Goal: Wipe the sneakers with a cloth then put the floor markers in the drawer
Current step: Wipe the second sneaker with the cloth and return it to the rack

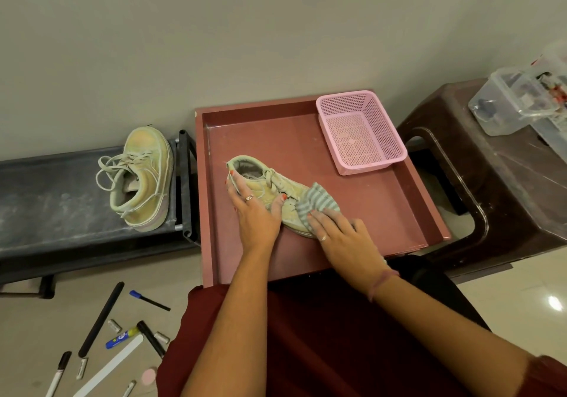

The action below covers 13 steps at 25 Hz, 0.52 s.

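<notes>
A: We log the containers first. The red drawer (362, 212) lies open in front of us and holds two things: a pink mesh basket (360, 131) in its far right corner, nothing visible inside it, and one sneaker (270, 194) near the middle. On the brown stool (503, 182) to the right we see clear plastic boxes (521, 99); their contents are too blurred for us to name.

B: Which way does the sneaker lie?

A: Long axis runs diagonally, heel toward the drawer's far left, toe toward the near right, sole down. Our left hand (254, 212) is curled over the heel and side, thumb on the laces, gripping it. Our right hand (340, 237) lies with fingers nearly flat, pressing a striped grey cloth (319, 202) onto the toe.

B: The other sneaker?

A: The second sneaker (144, 179) rests on the dark bench (61, 200) left of the drawer, close to its right end, toe away from us toward the wall.

B: Markers?

A: The floor markers (150, 300) lie scattered on the floor at lower left, among a long black strip (101, 320), a white strip (110, 366) and a blue tube (121, 338).

B: Room to move?

A: We note bare drawer bottom between sneaker and basket, and along the right wall. The left hand sits close to the drawer's left wall.
</notes>
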Tool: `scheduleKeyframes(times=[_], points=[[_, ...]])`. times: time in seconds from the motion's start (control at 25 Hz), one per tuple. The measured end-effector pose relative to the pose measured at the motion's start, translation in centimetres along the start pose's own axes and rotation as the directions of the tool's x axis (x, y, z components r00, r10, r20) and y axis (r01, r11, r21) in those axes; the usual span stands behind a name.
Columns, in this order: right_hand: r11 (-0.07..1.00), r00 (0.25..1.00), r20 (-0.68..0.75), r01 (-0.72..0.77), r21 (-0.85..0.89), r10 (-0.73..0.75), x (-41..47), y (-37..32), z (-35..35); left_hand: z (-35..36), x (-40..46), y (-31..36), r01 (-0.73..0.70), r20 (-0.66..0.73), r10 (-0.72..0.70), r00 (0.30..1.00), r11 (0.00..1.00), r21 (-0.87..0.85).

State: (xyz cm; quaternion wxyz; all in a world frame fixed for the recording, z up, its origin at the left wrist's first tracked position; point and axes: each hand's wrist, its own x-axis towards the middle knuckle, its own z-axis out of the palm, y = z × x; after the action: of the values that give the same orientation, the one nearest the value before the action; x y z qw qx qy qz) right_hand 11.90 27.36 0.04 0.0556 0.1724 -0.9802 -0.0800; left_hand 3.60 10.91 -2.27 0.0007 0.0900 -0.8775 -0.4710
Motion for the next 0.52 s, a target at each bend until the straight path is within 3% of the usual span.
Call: scheduleKeyframes(times=[0.16, 0.24, 0.32, 0.44, 0.52], points=[[0.983, 0.981, -0.074, -0.175, 0.051, 0.178, 0.8, 2.0, -2.2, -0.1, -0.1, 0.3, 0.018, 0.003, -0.017, 1.000, 1.000, -0.009], [0.930, 0.943, -0.099, -0.290, 0.227, 0.318, 3.4, 2.6, -2.6, -0.1, 0.0, 0.3, 0.019, -0.001, -0.019, 1.000, 1.000, -0.011], [0.931, 0.950, -0.145, -0.229, 0.285, 0.278, 5.2, 2.1, -1.8, -0.1, 0.0, 0.2, 0.006, -0.002, -0.006, 1.000, 1.000, -0.013], [0.992, 0.995, -0.028, -0.092, 0.086, 0.095, 3.9, -0.5, 1.4, 0.0, -0.1, 0.1, -0.002, -0.011, 0.002, 1.000, 1.000, -0.009], [0.975, 0.982, 0.051, -0.185, 0.121, 0.180, 0.7, -1.7, 2.1, 0.0, -0.1, 0.1, -0.006, -0.007, 0.006, 1.000, 1.000, -0.013]])
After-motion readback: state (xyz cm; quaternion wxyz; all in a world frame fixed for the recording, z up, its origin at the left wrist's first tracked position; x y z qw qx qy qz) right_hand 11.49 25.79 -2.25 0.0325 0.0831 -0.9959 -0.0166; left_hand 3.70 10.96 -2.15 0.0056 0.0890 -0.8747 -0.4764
